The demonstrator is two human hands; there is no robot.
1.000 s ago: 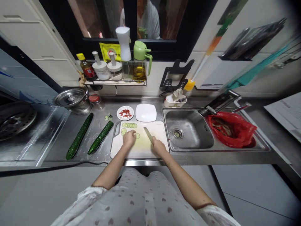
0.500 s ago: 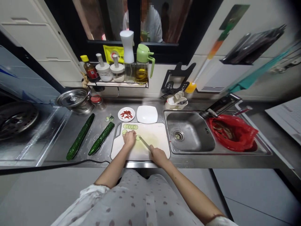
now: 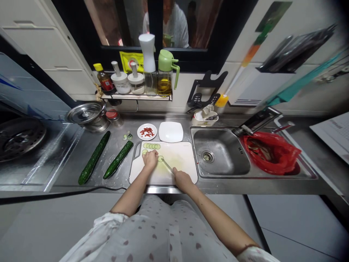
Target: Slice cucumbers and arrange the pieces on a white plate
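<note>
Placement and grip at the cutting board [image 3: 185, 160]

The right hand [image 3: 183, 180] wraps its fingers around the handle of a knife [image 3: 167, 165], the blade slanting away from the body toward 1 pale green loose slice [image 3: 160, 158] on the board; this firm grip probably serves to steer the blade at a low angle. The tip lies at the slice, though contact cannot be confirmed. The left hand [image 3: 149, 159] is set over the left half of the board, its fingers bent and close together just beside the loose slice; whether they pinch anything cannot be told, and the curl presumably guards the fingertips. Beyond it, an overlapping row of slices [image 3: 152, 146] runs along the far edge, apparently to be out of the knife's way. On the worktop [image 3: 68, 163] to the left, a longer cucumber [image 3: 94, 158] and a shorter cucumber [image 3: 118, 160] lie apart, roughly parallel, seemingly within reach yet off the cutting surface. Green trimmings [image 3: 129, 137] sit beyond the shorter cucumber, likely set aside from the slices. Past the board's far edge, a small round plate [image 3: 139, 133] bears red pieces beside a white squarish plate [image 3: 171, 131], both perhaps placed there for a short reach
</note>
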